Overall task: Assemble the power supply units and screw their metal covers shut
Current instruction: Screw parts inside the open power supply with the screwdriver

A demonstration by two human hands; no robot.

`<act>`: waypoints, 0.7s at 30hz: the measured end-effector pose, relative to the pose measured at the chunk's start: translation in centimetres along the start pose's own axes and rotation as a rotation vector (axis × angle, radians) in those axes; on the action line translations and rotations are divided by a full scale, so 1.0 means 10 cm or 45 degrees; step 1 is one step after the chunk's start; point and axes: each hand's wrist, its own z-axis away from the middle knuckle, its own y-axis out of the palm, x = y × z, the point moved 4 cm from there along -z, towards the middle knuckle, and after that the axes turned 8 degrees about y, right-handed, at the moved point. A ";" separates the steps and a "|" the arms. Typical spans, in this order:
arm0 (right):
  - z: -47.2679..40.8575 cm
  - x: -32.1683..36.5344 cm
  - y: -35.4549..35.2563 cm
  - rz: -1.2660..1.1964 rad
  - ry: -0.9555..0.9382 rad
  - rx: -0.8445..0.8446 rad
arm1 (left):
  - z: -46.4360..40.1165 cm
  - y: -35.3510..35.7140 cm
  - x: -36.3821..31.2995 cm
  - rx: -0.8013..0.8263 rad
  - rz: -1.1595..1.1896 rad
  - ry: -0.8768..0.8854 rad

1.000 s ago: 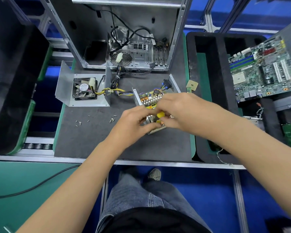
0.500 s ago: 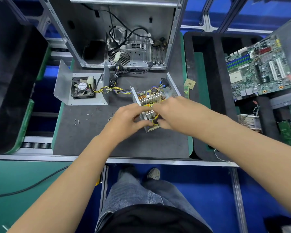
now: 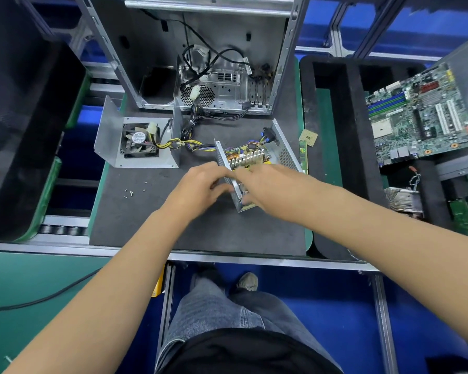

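The open power supply case [image 3: 284, 153] lies on the dark mat [image 3: 152, 225], with its circuit board [image 3: 250, 156] of heat sinks and a copper coil inside. My left hand [image 3: 200, 186] grips the case's perforated left wall from outside. Reaching in from the right, my right hand [image 3: 265, 186] curls its fingers down over the near end of the board, and its fingertips show by the front wall. The metal cover [image 3: 111, 136] with the black fan [image 3: 139, 141] sits to the left, joined to the board by yellow and black wires [image 3: 179, 144]. A few loose screws [image 3: 131, 193] lie on the mat.
An open computer case [image 3: 254, 39] stands behind with cables hanging out. A processor chip [image 3: 308, 137] and a memory stick [image 3: 303, 156] lie right of the power supply. A black foam tray [image 3: 349, 157] and a motherboard [image 3: 416, 114] are further right. A conveyor rail [image 3: 227, 256] edges the mat.
Both hands have sunk lower onto the case. The yellow part seen between my fingers earlier is now hidden under my right hand. The view has shifted slightly.
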 end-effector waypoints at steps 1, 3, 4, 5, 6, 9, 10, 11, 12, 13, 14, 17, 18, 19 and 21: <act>0.01 0.00 0.02 -0.023 -0.052 -0.011 | 0.00 0.00 -0.01 -0.001 -0.007 0.004; 0.01 0.00 0.03 0.058 -0.104 -0.036 | 0.01 0.00 -0.01 0.002 -0.015 -0.005; 0.00 -0.01 0.03 0.115 -0.085 -0.021 | 0.01 0.00 -0.01 0.002 -0.011 -0.009; -0.02 -0.01 0.02 0.165 -0.049 0.004 | 0.01 0.00 -0.01 -0.002 -0.001 -0.013; -0.04 -0.02 0.00 0.188 0.004 0.044 | 0.01 -0.01 -0.01 -0.007 0.013 -0.017; -0.01 -0.05 0.00 -0.004 0.096 0.152 | 0.01 -0.01 -0.02 -0.011 0.026 -0.009; 0.01 -0.04 -0.01 -0.032 0.059 0.121 | 0.01 -0.01 -0.02 -0.006 0.017 -0.007; 0.03 -0.03 -0.02 -0.007 0.016 0.073 | 0.01 -0.01 -0.01 -0.004 0.010 -0.009; 0.04 -0.02 -0.03 0.051 -0.011 0.034 | 0.01 0.00 -0.01 -0.005 0.012 -0.015; 0.02 -0.01 -0.03 0.121 -0.016 0.017 | 0.01 0.00 -0.01 -0.011 0.018 -0.019; 0.01 -0.01 -0.04 0.187 -0.012 0.017 | 0.01 0.00 -0.01 -0.018 0.026 -0.022; -0.02 -0.01 -0.01 0.173 0.087 0.093 | 0.01 0.00 -0.01 -0.023 0.042 -0.015; 0.00 -0.02 -0.01 0.126 0.096 0.085 | 0.01 0.00 0.00 -0.020 0.032 -0.013; 0.01 -0.02 0.00 0.093 0.077 0.060 | 0.01 0.01 0.01 -0.017 0.016 -0.016; 0.02 -0.02 0.02 0.141 0.006 -0.003 | 0.02 0.02 0.01 -0.025 0.010 -0.036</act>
